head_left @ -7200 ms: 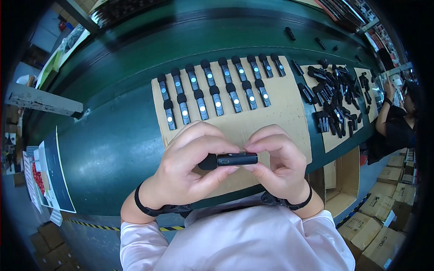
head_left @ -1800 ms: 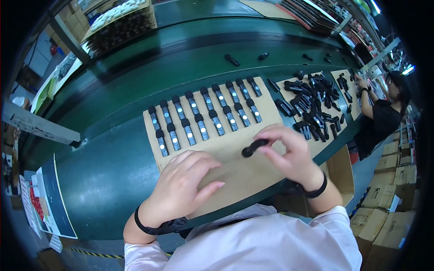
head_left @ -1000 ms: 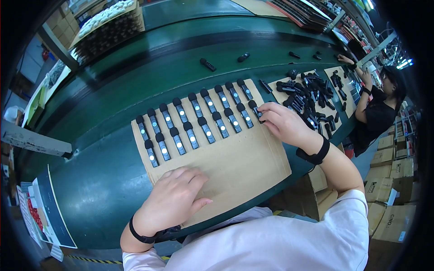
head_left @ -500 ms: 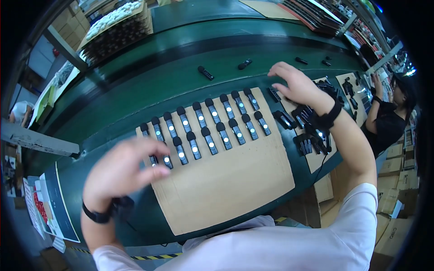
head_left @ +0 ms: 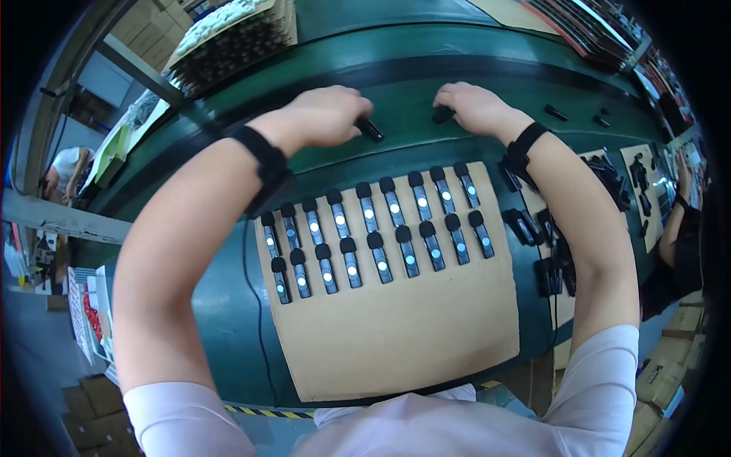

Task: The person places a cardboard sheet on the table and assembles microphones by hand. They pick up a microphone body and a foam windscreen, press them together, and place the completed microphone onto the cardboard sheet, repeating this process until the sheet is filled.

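Observation:
My left hand [head_left: 329,116] reaches over the green bench and closes its fingers on the foam end of a small black wireless microphone [head_left: 372,132], whose body sticks out toward the right. To its right, my right hand [head_left: 480,109] pinches another small black microphone [head_left: 442,115], mostly covered by the fingers. Nearer to me lies a brown cardboard sheet [head_left: 403,327]. Two rows of similar microphones [head_left: 383,259], each with a black foam top and a lit spot on its body, cover its far half.
More black microphones and clips lie in a pile [head_left: 560,263] at the right, partly behind my right arm. Two small black pieces [head_left: 556,113] rest on the green belt [head_left: 411,76]. A cable [head_left: 259,327] runs along the left. Stacked trays [head_left: 236,53] stand far left; a co-worker [head_left: 674,244] is at the right.
Both hands have moved onto the two loose microphones beyond the cardboard, the left one travelling far up and right. The whole view has shifted slightly.

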Demonstrator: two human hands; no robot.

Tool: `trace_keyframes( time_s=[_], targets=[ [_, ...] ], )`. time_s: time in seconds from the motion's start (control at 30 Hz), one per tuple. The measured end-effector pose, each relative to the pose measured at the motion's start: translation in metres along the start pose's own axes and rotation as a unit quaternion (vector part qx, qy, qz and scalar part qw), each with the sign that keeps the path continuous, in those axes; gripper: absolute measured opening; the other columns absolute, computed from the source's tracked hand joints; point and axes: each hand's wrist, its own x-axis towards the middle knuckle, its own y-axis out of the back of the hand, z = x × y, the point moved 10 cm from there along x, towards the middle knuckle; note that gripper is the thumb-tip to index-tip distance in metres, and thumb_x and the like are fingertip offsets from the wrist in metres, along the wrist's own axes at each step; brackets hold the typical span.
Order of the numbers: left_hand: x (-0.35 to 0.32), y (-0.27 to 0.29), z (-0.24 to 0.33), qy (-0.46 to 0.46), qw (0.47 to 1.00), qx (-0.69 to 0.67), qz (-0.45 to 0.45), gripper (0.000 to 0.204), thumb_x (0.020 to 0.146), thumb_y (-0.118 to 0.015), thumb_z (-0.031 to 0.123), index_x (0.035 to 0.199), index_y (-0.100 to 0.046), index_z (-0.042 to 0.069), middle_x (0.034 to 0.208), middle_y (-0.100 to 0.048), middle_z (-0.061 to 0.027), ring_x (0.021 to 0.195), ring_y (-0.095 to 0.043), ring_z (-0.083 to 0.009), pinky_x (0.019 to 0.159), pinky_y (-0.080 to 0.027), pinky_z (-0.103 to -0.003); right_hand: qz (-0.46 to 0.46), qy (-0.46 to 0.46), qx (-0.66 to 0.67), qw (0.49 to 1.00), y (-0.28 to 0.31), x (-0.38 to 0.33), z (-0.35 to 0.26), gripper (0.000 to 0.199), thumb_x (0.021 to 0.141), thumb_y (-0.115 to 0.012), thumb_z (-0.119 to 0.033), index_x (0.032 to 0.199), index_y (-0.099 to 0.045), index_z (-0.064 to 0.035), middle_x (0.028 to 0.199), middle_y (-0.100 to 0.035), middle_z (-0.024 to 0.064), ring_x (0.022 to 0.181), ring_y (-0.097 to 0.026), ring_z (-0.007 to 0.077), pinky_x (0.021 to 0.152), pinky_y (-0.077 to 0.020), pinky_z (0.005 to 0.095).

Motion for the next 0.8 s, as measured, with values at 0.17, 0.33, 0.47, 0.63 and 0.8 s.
trace_keyframes(
  time_s=[0.17, 0.33, 0.47, 0.63, 0.8],
  targets=[
    [0.028, -0.042, -0.001, 0.036, 0.995, 0.035, -0.09, 0.036, 0.085, -0.062, 0.011, 0.12, -0.06, 0.012, 0.115, -0.06, -0.0121, 0.115, -0.054, -0.0304, 0.093, -0.048, -0.04, -0.068, -0.016, 0.001, 0.998, -0.009, 0.006, -0.012, 0.026, 0.083, -0.06, -0.003, 0.108, -0.062, -0.0073, 0.11, -0.058, 0.0103, 0.108, -0.056, 0.029, 0.093, -0.047, 0.0371],
    [0.032, -0.053, -0.015, 0.077, 0.992, 0.025, -0.093, 0.03, 0.083, -0.067, 0.013, 0.112, -0.061, 0.011, 0.113, -0.06, -0.0116, 0.11, -0.056, -0.0323, 0.089, -0.05, -0.042, -0.037, -0.055, 0.07, 0.995, 0.002, 0.0, -0.007, 0.022, 0.078, -0.065, -0.001, 0.099, -0.058, -0.0039, 0.102, -0.058, 0.012, 0.097, -0.058, 0.0326, 0.085, -0.0478, 0.04],
    [0.023, -0.051, -0.015, 0.093, 0.98, 0.05, -0.168, 0.03, 0.086, -0.06, 0.008, 0.116, -0.062, 0.009, 0.116, -0.062, -0.0148, 0.109, -0.059, -0.0317, 0.09, -0.05, -0.041, 0.004, -0.058, 0.126, 0.99, 0.024, -0.012, -0.01, 0.022, 0.079, -0.067, -0.004, 0.098, -0.057, -0.0029, 0.099, -0.06, 0.0144, 0.093, -0.059, 0.0338, 0.081, -0.0484, 0.0399],
    [-0.004, -0.028, -0.017, 0.137, 0.978, -0.027, -0.156, 0.025, 0.085, -0.062, 0.01, 0.11, -0.063, 0.006, 0.109, -0.066, -0.0146, 0.102, -0.062, -0.0329, 0.084, -0.051, -0.04, 0.046, -0.046, 0.156, 0.986, 0.057, -0.028, -0.035, 0.023, 0.08, -0.069, -0.007, 0.098, -0.056, -0.0021, 0.096, -0.062, 0.0161, 0.089, -0.06, 0.034, 0.08, -0.0488, 0.0399],
    [-0.04, 0.006, -0.005, 0.113, 0.986, -0.086, -0.088, 0.024, 0.085, -0.065, 0.013, 0.106, -0.061, 0.004, 0.099, -0.066, -0.0127, 0.094, -0.062, -0.0311, 0.08, -0.05, -0.039, 0.068, -0.008, 0.163, 0.984, 0.093, -0.046, -0.082, 0.022, 0.08, -0.069, -0.007, 0.099, -0.058, -0.0016, 0.093, -0.061, 0.0153, 0.088, -0.06, 0.033, 0.079, -0.0486, 0.0392]
  ],
)
